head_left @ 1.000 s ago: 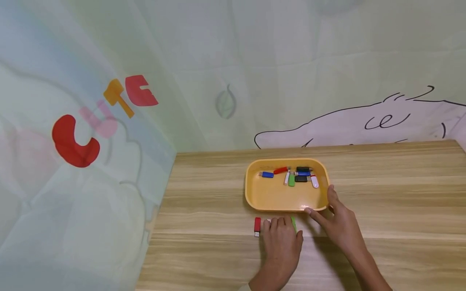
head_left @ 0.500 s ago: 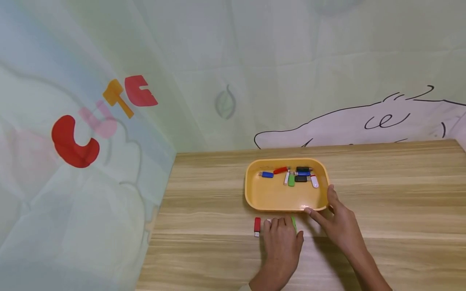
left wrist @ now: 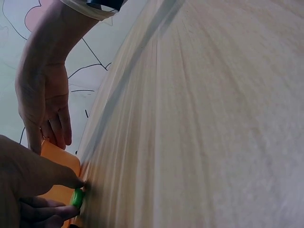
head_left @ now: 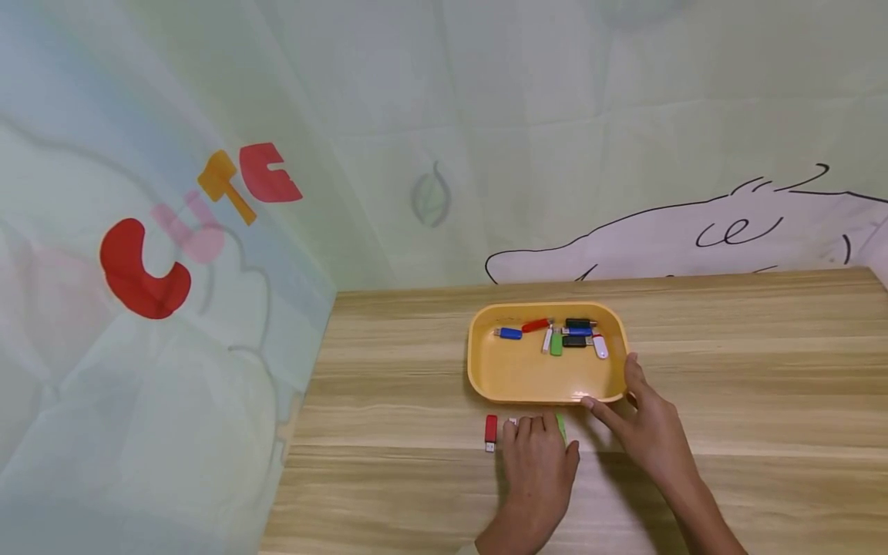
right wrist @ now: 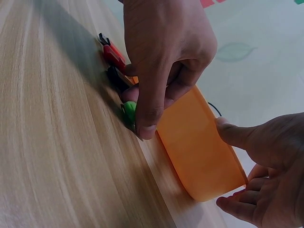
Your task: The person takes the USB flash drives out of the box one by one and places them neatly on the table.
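Note:
A yellow-orange plastic tray [head_left: 509,378] sits on the table, with several USB sticks in its far half, among them a green one [head_left: 556,344] and a blue one [head_left: 510,334]. My right hand [head_left: 655,435] grips the tray's near right corner, thumb at the front rim and fingers at the side. In front of the tray, my left hand [head_left: 537,466] bends its fingers down over a row of USB sticks. A green stick [right wrist: 129,111] shows between its thumb and fingers; I cannot tell whether they pinch it. A black stick [right wrist: 118,80] is partly hidden behind the fingers.
To the left of my left hand lies a red USB stick [head_left: 491,432] with its metal plug toward me. The wood-grain table [head_left: 388,462] ends at a printed cloth backdrop [head_left: 416,154] behind and on the left.

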`<state>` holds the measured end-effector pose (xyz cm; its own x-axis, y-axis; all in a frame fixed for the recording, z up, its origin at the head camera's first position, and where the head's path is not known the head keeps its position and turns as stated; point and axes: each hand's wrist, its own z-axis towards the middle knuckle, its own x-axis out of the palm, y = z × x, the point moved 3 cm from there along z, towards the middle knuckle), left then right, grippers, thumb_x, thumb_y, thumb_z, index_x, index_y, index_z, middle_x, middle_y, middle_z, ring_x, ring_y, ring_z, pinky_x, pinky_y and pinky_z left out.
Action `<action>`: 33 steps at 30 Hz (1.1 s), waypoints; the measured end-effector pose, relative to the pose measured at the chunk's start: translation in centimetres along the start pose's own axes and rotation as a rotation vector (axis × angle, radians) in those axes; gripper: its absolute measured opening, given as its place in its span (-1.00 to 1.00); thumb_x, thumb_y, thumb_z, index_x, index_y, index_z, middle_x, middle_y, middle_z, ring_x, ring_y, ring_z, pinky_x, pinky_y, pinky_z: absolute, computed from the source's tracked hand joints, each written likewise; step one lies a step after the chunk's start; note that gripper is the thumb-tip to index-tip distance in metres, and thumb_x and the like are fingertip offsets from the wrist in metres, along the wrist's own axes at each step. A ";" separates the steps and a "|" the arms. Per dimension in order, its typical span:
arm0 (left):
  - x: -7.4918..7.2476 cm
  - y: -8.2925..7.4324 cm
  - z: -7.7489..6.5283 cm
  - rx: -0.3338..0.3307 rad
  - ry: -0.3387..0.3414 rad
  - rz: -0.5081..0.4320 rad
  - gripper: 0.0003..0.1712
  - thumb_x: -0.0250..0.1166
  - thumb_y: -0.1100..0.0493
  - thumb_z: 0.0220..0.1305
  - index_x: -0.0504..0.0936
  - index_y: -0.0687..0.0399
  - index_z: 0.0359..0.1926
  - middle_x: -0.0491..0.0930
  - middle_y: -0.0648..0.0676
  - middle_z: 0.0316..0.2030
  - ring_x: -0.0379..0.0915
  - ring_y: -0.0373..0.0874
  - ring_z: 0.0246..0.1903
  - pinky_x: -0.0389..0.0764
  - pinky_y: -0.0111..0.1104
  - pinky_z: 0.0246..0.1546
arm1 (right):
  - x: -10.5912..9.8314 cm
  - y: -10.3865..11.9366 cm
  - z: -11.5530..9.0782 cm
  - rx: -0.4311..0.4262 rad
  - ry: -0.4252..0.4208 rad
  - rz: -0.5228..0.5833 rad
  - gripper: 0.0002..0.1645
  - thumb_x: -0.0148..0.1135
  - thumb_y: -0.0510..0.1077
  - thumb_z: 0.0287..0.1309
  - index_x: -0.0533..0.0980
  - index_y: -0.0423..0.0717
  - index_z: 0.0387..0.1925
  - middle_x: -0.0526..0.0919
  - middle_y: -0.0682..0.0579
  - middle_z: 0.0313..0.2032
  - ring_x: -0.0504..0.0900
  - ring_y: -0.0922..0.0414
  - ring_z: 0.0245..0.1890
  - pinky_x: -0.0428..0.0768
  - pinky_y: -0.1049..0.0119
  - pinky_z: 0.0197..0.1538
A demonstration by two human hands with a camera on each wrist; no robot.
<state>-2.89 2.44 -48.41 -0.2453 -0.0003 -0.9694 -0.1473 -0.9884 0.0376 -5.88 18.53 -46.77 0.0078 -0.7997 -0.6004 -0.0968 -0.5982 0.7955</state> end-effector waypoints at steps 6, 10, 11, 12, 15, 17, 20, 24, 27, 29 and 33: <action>0.0 0.0 0.0 0.001 -0.010 0.002 -0.42 0.61 -0.37 -0.02 0.62 -0.07 -0.30 0.64 -0.10 -0.46 0.52 -0.17 -0.39 0.30 -0.30 -0.24 | 0.0 0.0 0.0 0.008 0.002 -0.002 0.32 0.47 0.24 0.28 -0.08 -0.36 0.64 -0.03 -0.36 0.62 0.49 -0.41 0.36 0.57 -0.17 0.27; 0.0 0.0 -0.1 0.001 -0.013 -0.002 -0.42 0.61 -0.36 -0.02 0.62 -0.07 -0.30 0.64 -0.09 -0.46 0.52 -0.17 -0.39 0.30 -0.30 -0.24 | 0.0 0.0 0.0 0.014 0.005 -0.004 0.32 0.47 0.24 0.29 -0.10 -0.35 0.64 -0.04 -0.36 0.62 0.50 -0.42 0.34 0.56 -0.19 0.27; 0.0 0.0 -0.1 0.001 -0.013 -0.004 -0.42 0.61 -0.36 -0.02 0.62 -0.06 -0.30 0.64 -0.09 -0.46 0.53 -0.17 -0.39 0.30 -0.30 -0.23 | 0.0 0.0 0.0 0.014 0.006 -0.004 0.32 0.47 0.24 0.29 -0.10 -0.35 0.64 -0.04 -0.37 0.62 0.49 -0.43 0.35 0.56 -0.19 0.27; 0.0 0.0 -0.1 0.001 -0.012 -0.005 -0.42 0.61 -0.36 -0.02 0.62 -0.06 -0.30 0.64 -0.09 -0.46 0.53 -0.17 -0.39 0.30 -0.31 -0.23 | 0.0 0.0 0.0 0.015 0.006 -0.003 0.32 0.47 0.24 0.29 -0.10 -0.35 0.64 -0.04 -0.36 0.62 0.49 -0.43 0.35 0.56 -0.19 0.28; 0.0 0.0 -0.1 0.002 -0.007 -0.005 -0.42 0.61 -0.36 -0.02 0.62 -0.06 -0.29 0.64 -0.09 -0.46 0.52 -0.17 -0.39 0.30 -0.31 -0.23 | 0.0 0.0 0.0 0.017 0.009 -0.002 0.32 0.47 0.24 0.29 -0.10 -0.35 0.64 -0.05 -0.36 0.62 0.49 -0.44 0.35 0.55 -0.20 0.28; 0.0 0.0 -0.1 0.005 -0.005 -0.004 -0.42 0.61 -0.37 -0.01 0.62 -0.06 -0.29 0.64 -0.09 -0.47 0.52 -0.17 -0.39 0.30 -0.31 -0.23 | 0.0 0.0 0.0 0.018 0.010 -0.002 0.32 0.47 0.23 0.29 -0.10 -0.35 0.64 -0.05 -0.36 0.62 0.48 -0.44 0.35 0.55 -0.20 0.28; 0.0 0.0 0.0 0.009 -0.005 0.000 -0.42 0.61 -0.37 -0.01 0.62 -0.06 -0.30 0.64 -0.10 -0.47 0.51 -0.18 -0.39 0.29 -0.31 -0.23 | 0.0 0.0 0.0 0.020 0.013 -0.003 0.32 0.46 0.24 0.29 -0.11 -0.35 0.64 -0.06 -0.35 0.62 0.47 -0.44 0.36 0.55 -0.20 0.29; -0.1 0.0 0.0 0.015 0.004 0.009 -0.42 0.58 -0.39 0.02 0.62 -0.07 -0.30 0.63 -0.10 -0.47 0.51 -0.18 -0.39 0.28 -0.31 -0.24 | -0.1 0.0 0.0 0.018 0.012 -0.004 0.32 0.46 0.24 0.29 -0.10 -0.35 0.64 -0.05 -0.35 0.63 0.48 -0.44 0.36 0.55 -0.20 0.28; -0.2 0.0 0.1 0.016 0.020 0.012 -0.42 0.56 -0.40 0.04 0.62 -0.07 -0.28 0.64 -0.10 -0.46 0.50 -0.18 -0.39 0.28 -0.31 -0.24 | -0.1 0.1 0.0 0.015 0.013 0.003 0.32 0.46 0.24 0.29 -0.09 -0.35 0.64 -0.05 -0.35 0.63 0.47 -0.43 0.37 0.55 -0.19 0.28; -0.3 0.0 0.1 0.016 0.031 0.008 -0.43 0.56 -0.40 0.06 0.63 -0.07 -0.28 0.64 -0.10 -0.45 0.50 -0.18 -0.39 0.28 -0.31 -0.23 | 0.0 0.1 0.0 0.016 0.015 0.007 0.31 0.45 0.25 0.29 -0.09 -0.36 0.64 -0.05 -0.34 0.63 0.46 -0.43 0.37 0.55 -0.18 0.28; -0.5 0.1 0.2 0.015 0.061 0.003 -0.43 0.54 -0.41 0.08 0.66 -0.09 -0.24 0.67 -0.11 -0.42 0.51 -0.18 -0.37 0.28 -0.31 -0.25 | 0.0 0.0 0.0 0.021 0.018 0.006 0.31 0.45 0.25 0.29 -0.09 -0.35 0.64 -0.06 -0.33 0.64 0.46 -0.42 0.38 0.55 -0.18 0.29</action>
<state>-2.94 2.41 -47.93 -0.1873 -0.0133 -0.9822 -0.1607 -0.9860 0.0440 -5.88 18.56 -46.73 0.0253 -0.8042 -0.5938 -0.1173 -0.5923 0.7972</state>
